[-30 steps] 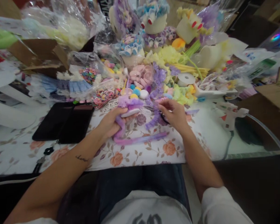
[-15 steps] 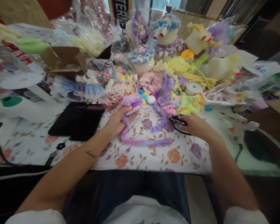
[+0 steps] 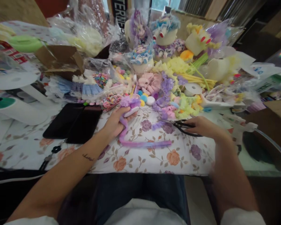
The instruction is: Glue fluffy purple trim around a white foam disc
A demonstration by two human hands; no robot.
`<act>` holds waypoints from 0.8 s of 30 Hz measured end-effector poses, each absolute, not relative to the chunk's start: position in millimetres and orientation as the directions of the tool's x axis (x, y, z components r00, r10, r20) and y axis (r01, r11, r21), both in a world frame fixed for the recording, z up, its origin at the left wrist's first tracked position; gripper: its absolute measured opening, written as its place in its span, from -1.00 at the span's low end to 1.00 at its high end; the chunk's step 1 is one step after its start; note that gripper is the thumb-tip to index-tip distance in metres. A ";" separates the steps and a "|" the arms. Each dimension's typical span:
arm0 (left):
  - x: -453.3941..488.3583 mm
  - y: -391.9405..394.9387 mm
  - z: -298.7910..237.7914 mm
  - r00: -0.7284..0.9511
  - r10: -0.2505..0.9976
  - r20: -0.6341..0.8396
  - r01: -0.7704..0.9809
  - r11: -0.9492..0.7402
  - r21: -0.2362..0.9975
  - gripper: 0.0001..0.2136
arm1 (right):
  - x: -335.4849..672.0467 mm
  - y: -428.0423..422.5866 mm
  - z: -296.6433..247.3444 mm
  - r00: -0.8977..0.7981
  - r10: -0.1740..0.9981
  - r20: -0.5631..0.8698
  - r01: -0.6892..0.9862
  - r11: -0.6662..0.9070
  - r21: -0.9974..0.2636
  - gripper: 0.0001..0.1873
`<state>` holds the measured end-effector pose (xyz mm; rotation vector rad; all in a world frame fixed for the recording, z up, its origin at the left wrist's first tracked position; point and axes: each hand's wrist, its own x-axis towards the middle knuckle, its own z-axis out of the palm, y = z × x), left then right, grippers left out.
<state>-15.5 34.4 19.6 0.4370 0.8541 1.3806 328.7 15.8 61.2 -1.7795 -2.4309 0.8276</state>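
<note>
My left hand (image 3: 119, 122) is closed round a white oval piece (image 3: 131, 111) with fluffy purple trim (image 3: 130, 101) along its far side. From under that hand a fuzzy pink-purple strip (image 3: 145, 143) bends down and runs right across the cloth. My right hand (image 3: 200, 126) grips black-handled scissors (image 3: 184, 127), whose blades point left. A purple ruffled ribbon (image 3: 157, 125) lies under the blade tips; whether the blades touch it I cannot tell. Small coloured pom-poms (image 3: 144, 98) sit just beyond my left hand.
Two black phones (image 3: 84, 126) lie left of my left forearm. A glue gun (image 3: 241, 125) with its cord rests at the right. Behind are bags of beads (image 3: 111, 101), a cardboard box (image 3: 61, 59), a ribbon spool (image 3: 193, 89) and several decorated dolls (image 3: 141, 57).
My right hand has shifted right and slightly down with the scissors, whose blades now show over the purple ribbon. My left hand keeps its hold; the view has shifted slightly.
</note>
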 end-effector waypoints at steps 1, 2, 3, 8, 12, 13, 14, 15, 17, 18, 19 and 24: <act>-15.0 34.1 21.1 -0.043 0.958 -0.284 -0.672 0.183 0.718 -0.88 | 330.0 20.1 57.3 -0.307 0.912 -0.271 0.884 0.168 -0.436 -0.64; -14.5 33.6 22.5 -0.049 0.954 -0.295 -0.671 0.187 0.717 -0.88 | 332.5 23.7 54.1 -0.265 0.928 -0.261 0.881 0.123 -0.458 -0.61; -14.0 33.2 23.6 -0.057 0.952 -0.302 -0.670 0.188 0.718 -0.89 | 335.4 26.8 51.3 -0.229 0.938 -0.260 0.869 0.077 -0.488 -0.58; -13.3 33.4 23.4 -0.059 0.954 -0.293 -0.662 0.183 0.727 -0.87 | 339.8 44.2 39.3 -0.069 0.982 -0.175 0.836 -0.039 -0.548 -0.56; -14.6 35.1 21.6 -0.060 0.956 -0.287 -0.658 0.178 0.732 -0.89 | 331.0 54.8 37.3 0.025 0.999 -0.026 0.928 -0.033 -0.370 -0.69; -14.9 35.2 21.5 -0.059 0.956 -0.288 -0.658 0.180 0.731 -0.89 | 329.8 53.0 40.3 0.025 0.999 -0.021 0.949 -0.030 -0.313 -0.70; -15.1 34.9 21.5 -0.054 0.956 -0.288 -0.660 0.183 0.729 -0.89 | 329.7 48.8 45.0 0.013 0.999 -0.036 0.966 -0.022 -0.259 -0.71; -15.1 34.4 21.6 -0.047 0.958 -0.284 -0.661 0.183 0.727 -0.88 | 330.7 42.3 51.2 -0.002 0.999 -0.050 0.979 -0.009 -0.205 -0.72; -14.8 32.7 21.9 -0.025 0.965 -0.262 -0.662 0.181 0.727 -0.88 | 336.8 24.0 66.0 -0.038 0.993 -0.111 0.994 0.027 -0.104 -0.70; -14.6 31.6 22.0 -0.008 0.970 -0.243 -0.661 0.177 0.729 -0.86 | 341.8 13.7 73.6 -0.050 0.990 -0.131 0.997 0.042 -0.060 -0.66; -14.4 30.6 22.0 0.011 0.975 -0.221 -0.660 0.173 0.731 -0.85 | 347.9 3.6 80.6 -0.051 0.989 -0.142 0.999 0.047 -0.026 -0.65; -15.5 28.1 19.6 0.091 0.988 -0.126 -0.646 0.155 0.748 -0.83 | 385.0 -25.4 98.3 -0.130 0.973 -0.191 0.992 0.128 -0.019 -0.76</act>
